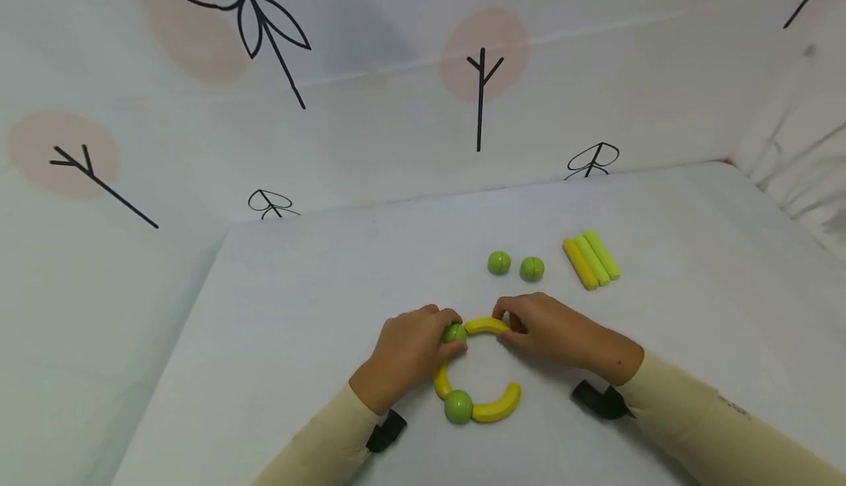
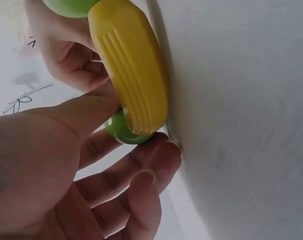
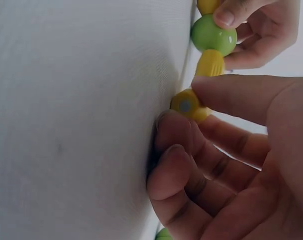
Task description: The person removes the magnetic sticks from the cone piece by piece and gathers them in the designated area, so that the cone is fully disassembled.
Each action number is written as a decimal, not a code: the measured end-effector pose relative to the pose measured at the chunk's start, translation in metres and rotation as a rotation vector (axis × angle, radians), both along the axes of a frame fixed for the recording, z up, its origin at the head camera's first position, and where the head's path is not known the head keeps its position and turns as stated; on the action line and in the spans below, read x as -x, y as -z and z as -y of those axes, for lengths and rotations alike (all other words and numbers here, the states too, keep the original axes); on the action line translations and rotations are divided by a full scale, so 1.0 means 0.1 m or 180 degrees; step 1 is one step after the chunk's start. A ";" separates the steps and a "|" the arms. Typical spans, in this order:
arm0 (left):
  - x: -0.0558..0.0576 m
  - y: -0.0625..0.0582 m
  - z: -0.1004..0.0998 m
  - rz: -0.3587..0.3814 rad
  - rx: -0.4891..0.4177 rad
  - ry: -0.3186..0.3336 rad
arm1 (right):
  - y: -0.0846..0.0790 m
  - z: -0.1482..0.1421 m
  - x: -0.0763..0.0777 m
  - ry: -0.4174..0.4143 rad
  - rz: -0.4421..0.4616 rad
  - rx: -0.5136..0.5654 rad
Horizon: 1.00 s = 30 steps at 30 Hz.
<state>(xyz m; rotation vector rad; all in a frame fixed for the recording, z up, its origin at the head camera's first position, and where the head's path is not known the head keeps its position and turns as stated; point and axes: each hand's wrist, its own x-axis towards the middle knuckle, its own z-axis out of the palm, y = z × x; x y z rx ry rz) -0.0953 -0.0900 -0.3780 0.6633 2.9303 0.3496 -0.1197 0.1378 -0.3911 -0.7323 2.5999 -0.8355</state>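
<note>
My left hand (image 1: 411, 354) pinches a green ball (image 1: 454, 333) at the upper left of a broken ring on the white surface. With thumb and fingertips, my right hand (image 1: 555, 330) grips the free end of a curved yellow piece (image 1: 486, 325), whose other end meets that ball. In the right wrist view this yellow piece (image 3: 189, 104) shows a round grey spot on its end face. A second yellow curve (image 1: 440, 382) runs from the held ball to a lower green ball (image 1: 458, 406). From there a third yellow curve (image 1: 497, 405) bends right and up. The ring's right side is open.
Two loose green balls, one left (image 1: 499, 262) and one right (image 1: 532, 268), lie beyond the hands. Three straight sticks lie side by side at the right: a darker yellow one (image 1: 580, 264) and two lime ones (image 1: 597, 257). A patterned cloth (image 1: 396, 133) hangs behind.
</note>
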 end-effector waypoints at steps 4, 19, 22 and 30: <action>-0.01 -0.01 0.02 -0.0072 0.0007 0.0019 | -0.03 -0.03 0.01 0.0029 0.0027 -0.0061; 0.00 0.03 0.04 0.0011 0.0008 -0.0006 | -0.12 -0.27 0.10 0.0254 0.0137 -0.0518; 0.00 0.02 0.05 0.0004 0.0007 -0.0003 | -0.14 -0.30 0.10 0.0200 0.0148 -0.0597; 0.01 -0.02 0.06 0.0026 -0.0052 0.0011 | -0.19 -0.33 0.08 -0.0019 0.0304 -0.0818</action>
